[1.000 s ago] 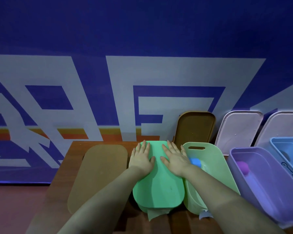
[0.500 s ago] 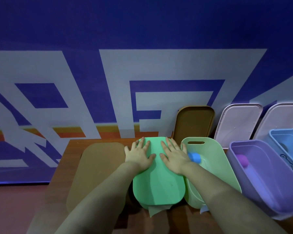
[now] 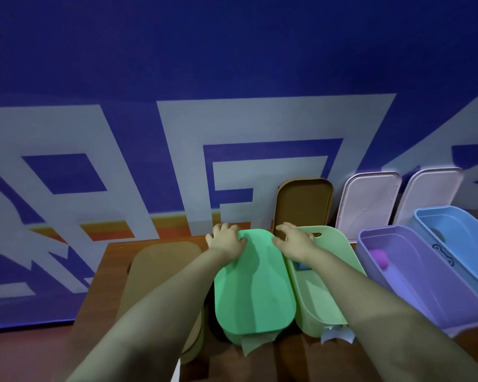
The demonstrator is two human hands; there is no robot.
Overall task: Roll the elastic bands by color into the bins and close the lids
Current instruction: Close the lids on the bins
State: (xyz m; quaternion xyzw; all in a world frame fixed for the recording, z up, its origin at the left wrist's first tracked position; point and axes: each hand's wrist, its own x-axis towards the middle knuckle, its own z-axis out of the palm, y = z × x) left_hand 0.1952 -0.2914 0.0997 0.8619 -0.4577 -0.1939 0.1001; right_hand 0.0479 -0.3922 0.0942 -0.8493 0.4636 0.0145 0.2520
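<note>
fingers (image 3: 226,228) of the left hand (image 3: 226,242) and right hand (image 3: 294,241) curl over the far edge of the green lid (image 3: 254,293), gripping it. the lid lies flat on the bench (image 3: 112,271), touching the open pale bin (image 3: 340,249), where a blue band (image 3: 302,266) sits.

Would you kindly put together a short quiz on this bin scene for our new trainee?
1. Which lid do the left hand and right hand hold at its far end, fingers curled over the edge? A) a brown one B) the green lid C) a pale one
2. True or false: the purple bin has its lid on.
3. Fill in: ____ leaning lids stand against the wall.

Key: 1 B; 2 false; 3 three.
</note>
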